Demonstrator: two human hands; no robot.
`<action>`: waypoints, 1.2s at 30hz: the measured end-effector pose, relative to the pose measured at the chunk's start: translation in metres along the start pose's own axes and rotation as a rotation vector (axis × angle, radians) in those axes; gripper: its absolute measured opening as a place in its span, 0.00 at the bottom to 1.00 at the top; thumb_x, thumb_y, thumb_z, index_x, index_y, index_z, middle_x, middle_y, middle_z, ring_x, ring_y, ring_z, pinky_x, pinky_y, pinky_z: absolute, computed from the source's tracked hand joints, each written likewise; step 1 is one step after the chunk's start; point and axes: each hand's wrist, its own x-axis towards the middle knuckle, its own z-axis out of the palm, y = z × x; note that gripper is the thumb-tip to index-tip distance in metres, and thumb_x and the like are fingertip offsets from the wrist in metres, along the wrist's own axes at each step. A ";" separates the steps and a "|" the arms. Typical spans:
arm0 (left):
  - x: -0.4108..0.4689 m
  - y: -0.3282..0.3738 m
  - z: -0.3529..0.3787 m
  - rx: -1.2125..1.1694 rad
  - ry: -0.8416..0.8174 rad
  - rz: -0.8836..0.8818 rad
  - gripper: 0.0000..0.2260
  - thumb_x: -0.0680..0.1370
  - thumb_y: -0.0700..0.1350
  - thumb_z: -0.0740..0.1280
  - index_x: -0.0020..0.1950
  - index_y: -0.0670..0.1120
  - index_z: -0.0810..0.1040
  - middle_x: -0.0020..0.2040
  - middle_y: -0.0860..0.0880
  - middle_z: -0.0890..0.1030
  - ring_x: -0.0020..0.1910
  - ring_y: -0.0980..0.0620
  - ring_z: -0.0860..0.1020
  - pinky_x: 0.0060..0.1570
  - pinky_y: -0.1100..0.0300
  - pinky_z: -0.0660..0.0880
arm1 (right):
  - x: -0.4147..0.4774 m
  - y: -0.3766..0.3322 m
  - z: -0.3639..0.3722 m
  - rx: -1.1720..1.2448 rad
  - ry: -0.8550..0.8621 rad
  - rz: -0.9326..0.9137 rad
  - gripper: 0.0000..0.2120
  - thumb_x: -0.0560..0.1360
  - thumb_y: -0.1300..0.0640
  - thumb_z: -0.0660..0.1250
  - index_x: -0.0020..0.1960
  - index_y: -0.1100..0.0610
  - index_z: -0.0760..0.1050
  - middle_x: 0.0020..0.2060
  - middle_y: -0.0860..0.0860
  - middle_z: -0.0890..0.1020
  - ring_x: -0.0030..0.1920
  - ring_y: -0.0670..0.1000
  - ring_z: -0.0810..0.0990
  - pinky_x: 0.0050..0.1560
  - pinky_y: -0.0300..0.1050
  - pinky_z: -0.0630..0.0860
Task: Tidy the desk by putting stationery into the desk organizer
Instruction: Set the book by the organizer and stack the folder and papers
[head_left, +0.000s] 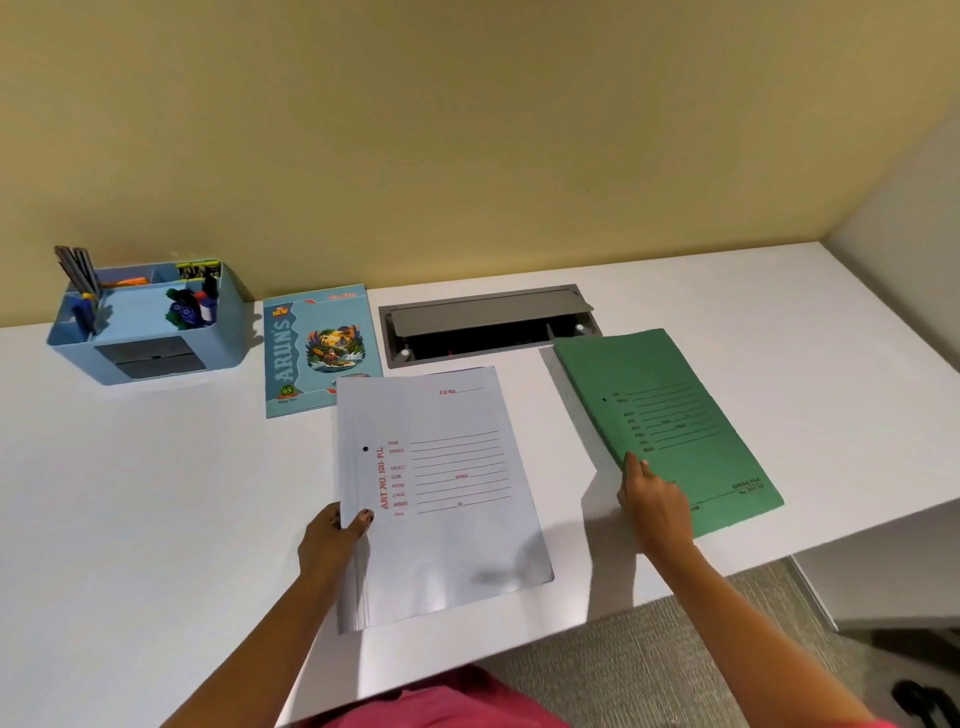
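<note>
A light blue desk organizer (228, 332) stands at the back left, with pencils, pens, markers and a glue stick in its compartments. My left hand (332, 540) grips the left edge of a pale lavender file folder (452, 540), thumb on top, in the middle of the desk. A green file folder (675, 395) is held at its left edge by my right hand (657, 504) and is tilted slightly off the desk. Between the organizer and the folders lies a teal notebook (306, 353), its lower right corner under the lavender folder.
A grey cable hatch (488, 312) with its lid raised is set into the white desk (130, 493) at the back centre. A yellow wall runs behind. The desk's right edge meets a white partition; grey carpet shows below on the right.
</note>
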 end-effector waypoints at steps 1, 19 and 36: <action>-0.001 -0.001 0.000 -0.003 -0.001 -0.001 0.11 0.77 0.48 0.69 0.56 0.44 0.78 0.54 0.44 0.82 0.52 0.41 0.79 0.58 0.44 0.75 | -0.001 -0.003 -0.015 0.036 0.069 -0.019 0.20 0.60 0.72 0.78 0.46 0.67 0.73 0.23 0.56 0.75 0.14 0.51 0.65 0.15 0.36 0.64; -0.017 0.010 0.007 0.072 0.069 0.038 0.22 0.83 0.54 0.49 0.57 0.40 0.75 0.51 0.44 0.76 0.55 0.40 0.74 0.60 0.48 0.68 | -0.067 -0.212 -0.140 0.306 0.209 -0.320 0.16 0.49 0.63 0.81 0.28 0.58 0.74 0.17 0.51 0.73 0.15 0.52 0.71 0.22 0.33 0.54; -0.011 -0.006 0.010 0.151 0.034 0.094 0.14 0.79 0.52 0.65 0.40 0.43 0.70 0.36 0.47 0.76 0.37 0.47 0.74 0.35 0.57 0.68 | -0.088 -0.248 -0.053 0.301 -0.149 -0.472 0.14 0.75 0.70 0.61 0.59 0.64 0.74 0.52 0.60 0.79 0.50 0.60 0.80 0.47 0.51 0.77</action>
